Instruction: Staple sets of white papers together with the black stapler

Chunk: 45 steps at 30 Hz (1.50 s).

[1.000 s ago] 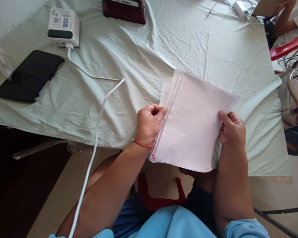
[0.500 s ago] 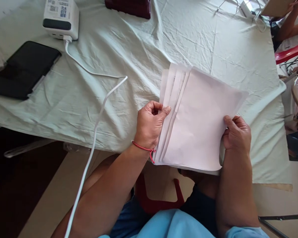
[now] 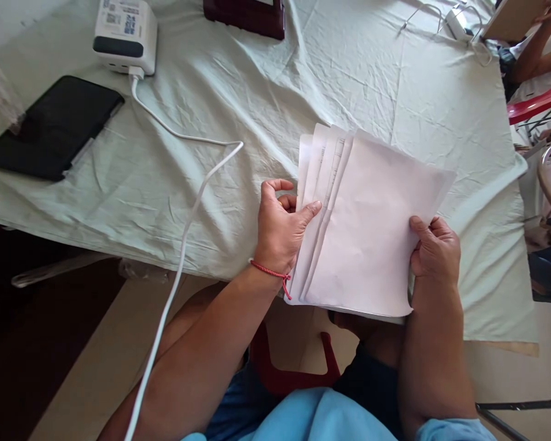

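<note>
A fanned stack of white paper sheets (image 3: 371, 226) is held over the near edge of the cloth-covered table. Its left edges are staggered, and faint print shows on some of the strips there. My left hand (image 3: 282, 226), with a red braided cord on the wrist, grips the left edge. Its thumb lies on top of the sheets, the index finger is raised and bent beside them, and other fingertips are hidden. On the right edge, my right hand (image 3: 436, 248) pinches the stack with the thumb in front and the fingers behind.
A black tablet-like device (image 3: 52, 128) lies at the left. Behind it stands a white power box (image 3: 126, 37) with a white cable (image 3: 179, 263) running down past my left arm. A dark red case (image 3: 248, 15) sits at the back. Another person's arm (image 3: 535, 58) shows far right.
My left index finger has lifted and opened away from the thumb, and the thumb has shifted slightly right over the sheets. The left edges look more spread. My view has shifted slightly.
</note>
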Available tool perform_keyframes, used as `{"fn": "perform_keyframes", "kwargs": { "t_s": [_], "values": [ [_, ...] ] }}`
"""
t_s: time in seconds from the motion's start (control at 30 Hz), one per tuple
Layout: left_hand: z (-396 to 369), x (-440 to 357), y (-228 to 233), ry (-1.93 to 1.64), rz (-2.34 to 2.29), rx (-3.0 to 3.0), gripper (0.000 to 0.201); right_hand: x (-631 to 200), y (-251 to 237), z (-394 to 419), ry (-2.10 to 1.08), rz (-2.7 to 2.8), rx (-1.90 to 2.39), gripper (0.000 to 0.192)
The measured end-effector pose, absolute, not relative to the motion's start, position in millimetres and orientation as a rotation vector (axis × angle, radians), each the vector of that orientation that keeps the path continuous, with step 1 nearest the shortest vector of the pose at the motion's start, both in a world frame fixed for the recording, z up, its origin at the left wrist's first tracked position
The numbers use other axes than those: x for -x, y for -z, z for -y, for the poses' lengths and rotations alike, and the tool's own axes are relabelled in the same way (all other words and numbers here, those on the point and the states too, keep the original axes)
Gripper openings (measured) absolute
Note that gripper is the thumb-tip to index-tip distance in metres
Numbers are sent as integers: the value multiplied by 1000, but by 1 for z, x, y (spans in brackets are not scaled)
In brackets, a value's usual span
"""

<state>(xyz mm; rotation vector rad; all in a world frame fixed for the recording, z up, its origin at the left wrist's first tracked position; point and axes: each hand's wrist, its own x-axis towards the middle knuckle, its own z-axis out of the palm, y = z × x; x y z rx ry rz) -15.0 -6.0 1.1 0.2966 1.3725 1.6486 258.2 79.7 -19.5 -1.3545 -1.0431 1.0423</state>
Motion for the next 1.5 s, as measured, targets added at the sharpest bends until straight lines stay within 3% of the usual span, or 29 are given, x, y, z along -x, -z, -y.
{"fn": "perform_keyframes", "kwargs": {
  "t_s": [0.2, 0.57, 0.9, 1.1, 1.33, 1.5],
  "values": [
    [9, 18, 2, -1550, -1204, -381, 39, -258, 20, -79, -1037, 1086, 1325, 36],
    [11, 19, 0, -1591, -1187, -324, 41, -256, 15, -81, -945, 984, 1364, 47],
    [14, 22, 1, -1503, -1232, -466, 50, -257, 14, -80, -1013, 1055, 1391, 44],
    [14, 21, 1, -1436, -1267, -477, 43, -254, 12, -78, -1070, 1065, 1403, 43],
    [13, 22, 3, -1470, -1353, -496, 35, -256, 13, -81, -908, 998, 1400, 38],
    [13, 24, 3, -1464, -1356, -477, 41, -261, 7, -82, -866, 951, 1404, 34]
  ]
}}
